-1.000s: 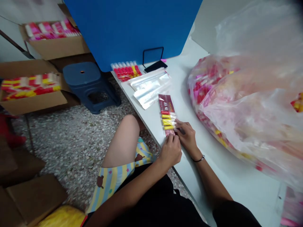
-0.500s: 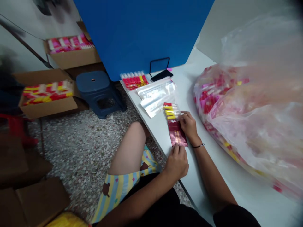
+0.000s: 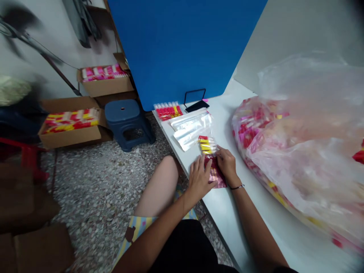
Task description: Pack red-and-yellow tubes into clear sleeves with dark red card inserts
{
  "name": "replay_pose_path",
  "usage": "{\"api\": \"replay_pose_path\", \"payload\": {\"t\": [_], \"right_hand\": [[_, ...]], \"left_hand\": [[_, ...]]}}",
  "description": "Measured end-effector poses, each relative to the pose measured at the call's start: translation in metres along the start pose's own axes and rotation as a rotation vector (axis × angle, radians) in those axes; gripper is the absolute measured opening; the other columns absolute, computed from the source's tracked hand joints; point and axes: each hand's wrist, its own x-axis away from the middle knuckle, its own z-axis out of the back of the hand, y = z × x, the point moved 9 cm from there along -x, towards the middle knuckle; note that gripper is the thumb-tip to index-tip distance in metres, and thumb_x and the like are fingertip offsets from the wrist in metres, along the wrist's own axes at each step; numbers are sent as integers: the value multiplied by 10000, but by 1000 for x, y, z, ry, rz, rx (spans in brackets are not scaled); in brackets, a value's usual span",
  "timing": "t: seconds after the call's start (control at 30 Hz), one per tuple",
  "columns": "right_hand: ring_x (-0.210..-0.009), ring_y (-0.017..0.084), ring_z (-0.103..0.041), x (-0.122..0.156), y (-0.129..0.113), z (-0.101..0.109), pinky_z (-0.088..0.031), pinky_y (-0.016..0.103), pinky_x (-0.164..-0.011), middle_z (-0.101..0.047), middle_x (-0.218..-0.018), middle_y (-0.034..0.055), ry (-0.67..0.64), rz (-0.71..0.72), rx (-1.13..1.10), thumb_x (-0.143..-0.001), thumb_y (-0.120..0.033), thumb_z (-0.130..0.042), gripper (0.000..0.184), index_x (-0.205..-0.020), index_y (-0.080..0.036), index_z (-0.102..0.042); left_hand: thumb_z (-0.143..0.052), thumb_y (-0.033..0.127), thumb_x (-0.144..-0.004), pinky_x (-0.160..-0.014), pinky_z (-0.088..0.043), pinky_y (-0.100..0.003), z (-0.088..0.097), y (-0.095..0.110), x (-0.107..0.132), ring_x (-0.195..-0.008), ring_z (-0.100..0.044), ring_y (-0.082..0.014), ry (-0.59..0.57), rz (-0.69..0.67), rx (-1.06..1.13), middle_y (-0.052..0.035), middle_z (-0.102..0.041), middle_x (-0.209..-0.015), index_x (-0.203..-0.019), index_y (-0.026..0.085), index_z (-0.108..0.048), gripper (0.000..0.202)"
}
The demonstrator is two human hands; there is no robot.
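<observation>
A small packet (image 3: pixel 215 175) with a dark red card and a row of red and yellow capped tubes (image 3: pixel 207 145) lies near the table's left edge. My left hand (image 3: pixel 200 176) rests flat on the packet's left side with fingers stretched out. My right hand (image 3: pixel 226 163) presses the packet's right side, fingers curled at the tubes' ends. A black band is on the right wrist.
A pile of clear sleeves (image 3: pixel 191 126) and a finished packet (image 3: pixel 168 110) lie farther along the white table (image 3: pixel 256 220). A huge plastic bag of tubes (image 3: pixel 298 144) fills the right. A phone on a stand (image 3: pixel 197 104) fronts the blue panel (image 3: pixel 182 45). Blue stool (image 3: pixel 126 120) and cartons (image 3: pixel 71 127) stand on the floor.
The packet was turned end for end, tubes now pointing away from me. My left hand moved up from the packet's near end to lie flat on it. The view tilted upward.
</observation>
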Motion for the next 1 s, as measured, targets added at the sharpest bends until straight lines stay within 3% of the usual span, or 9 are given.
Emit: {"api": "replay_pose_path", "payload": {"t": [0.13, 0.2, 0.3, 0.43, 0.53, 0.6, 0.7, 0.83, 1.0], "right_hand": [[-991, 229, -629, 9, -8, 4, -520, 393, -853, -672, -1146, 105, 12, 39, -20, -895, -155, -440, 173, -831, -192, -597], [-993, 224, -629, 19, -12, 10, -522, 389, -855, -673, -1135, 100, 15, 37, -46, -893, -148, -450, 153, -837, -196, -584], [-985, 217, -630, 40, -19, 23, -520, 393, -853, -672, -1122, 97, 18, 6, -66, -894, -140, -458, 133, -833, -201, -559], [-983, 218, -623, 65, -26, 41, -514, 402, -846, -675, -1097, 94, 35, -50, -65, -893, -141, -471, 130, -799, -204, -536], [-976, 221, -617, 76, -30, 51, -509, 414, -849, -674, -1080, 103, 63, -72, -60, -882, -136, -489, 125, -784, -202, -529], [-980, 218, -613, 81, -34, 53, -510, 410, -847, -667, -1097, 105, 59, -72, -70, -874, -129, -497, 125, -777, -203, -526], [-1000, 214, -609, 88, -43, 52, -513, 399, -840, -653, -1140, 102, 21, -59, -110, -864, -115, -500, 136, -765, -206, -516], [-997, 219, -611, 95, -51, 54, -511, 407, -838, -655, -1143, 104, -1, -49, -120, -851, -93, -501, 144, -764, -208, -510], [-934, 215, -615, 95, -54, 52, -519, 397, -788, -656, -1151, 107, -18, -4, -91, -860, -91, -490, 173, -737, -212, -478]], "left_hand": [[-595, 371, -840, -1053, -337, -474, 0, -13, -6, -1334, -333, -338, 18, 65, 20, -200, -294, -1485, -1420, 120, -290, 702], [-573, 305, -847, -1018, -374, -460, 3, -20, -9, -1268, -404, -327, 34, 127, 21, -195, -369, -1438, -1423, 104, -287, 674], [-599, 330, -821, -964, -409, -469, 5, -19, -5, -1159, -474, -322, 32, 119, 47, -165, -486, -1334, -1395, 113, -344, 664], [-611, 419, -798, -1014, -372, -490, 10, 0, 33, -1249, -408, -328, 66, 7, 152, -186, -406, -1401, -1402, 124, -333, 728], [-622, 586, -744, -1060, -318, -533, 10, 29, 73, -1323, -328, -360, 26, -199, 227, -213, -309, -1464, -1394, 122, -352, 843], [-616, 521, -790, -1076, -302, -534, 9, 40, 92, -1345, -309, -349, -11, -265, 221, -197, -319, -1469, -1356, 143, -415, 710], [-592, 410, -856, -1082, -307, -516, 7, 42, 103, -1357, -313, -319, -40, -302, 192, -151, -394, -1441, -1279, 182, -505, 488], [-577, 580, -824, -1072, -347, -496, 9, 46, 115, -1326, -374, -310, -68, -486, 204, -143, -503, -1361, -1229, 167, -546, 578], [-578, 347, -895, -1087, -392, -396, 10, 53, 126, -1312, -425, -247, -25, -594, 175, -95, -597, -1268, -1138, 129, -588, 327]]}}
